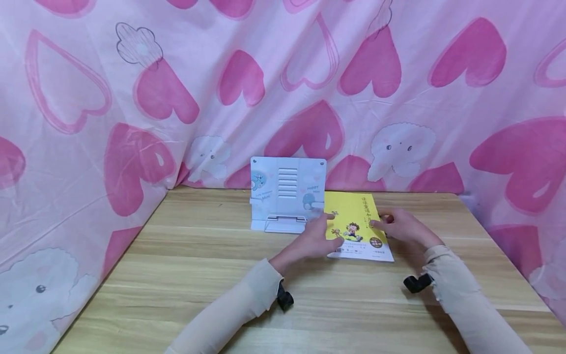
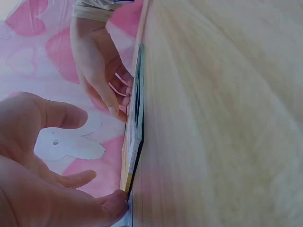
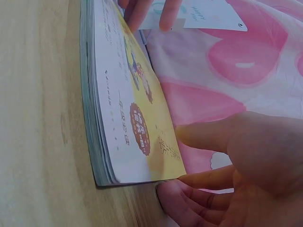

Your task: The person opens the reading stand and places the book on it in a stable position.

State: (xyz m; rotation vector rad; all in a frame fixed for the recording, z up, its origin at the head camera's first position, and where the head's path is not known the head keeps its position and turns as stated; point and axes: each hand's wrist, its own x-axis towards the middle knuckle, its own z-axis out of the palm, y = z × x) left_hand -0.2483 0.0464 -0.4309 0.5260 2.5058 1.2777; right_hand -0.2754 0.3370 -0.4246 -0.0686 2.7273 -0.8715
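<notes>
A yellow paperback book [image 1: 353, 206] with a white lower strip and cartoon figures lies on the table, cover up. Along its left edge, my left hand [image 1: 316, 238] has thumb and fingers spread, with fingertips right at the edge. My right hand [image 1: 404, 226] is at the right edge, its thumb over the cover's margin and its other fingers beside the edge. In the right wrist view the right fingertips [image 3: 165, 189] are close to the book's corner. A white book stand [image 1: 287, 196] with pale blue cartoon prints stands upright just left of the book, partly overlapped by the left hand.
The wood-grain table [image 1: 199, 265] runs back to a pink curtain [image 1: 247, 123] printed with hearts and white puppies. A wire ledge [image 1: 285, 224] juts from the foot of the stand. Both wrists carry small black camera mounts [image 1: 417, 283].
</notes>
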